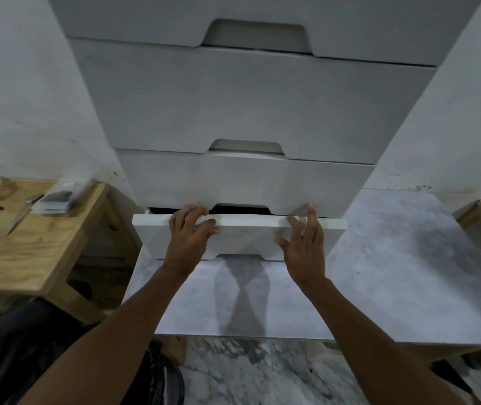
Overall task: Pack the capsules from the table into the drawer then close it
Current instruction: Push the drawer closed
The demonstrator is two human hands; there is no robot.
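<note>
Two bare arms reach up from the bottom of the frame. The left hand (188, 238) and right hand (306, 247) lie flat, fingers spread, on the front of the lowest drawer (245, 235) at centre, which stands slightly out. Three closed drawers stack above it. No capsules are visible. A wooden table (25, 244) sits at left.

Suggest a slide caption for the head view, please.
Both hands, left and right, press the bottom drawer nearly shut.
</note>
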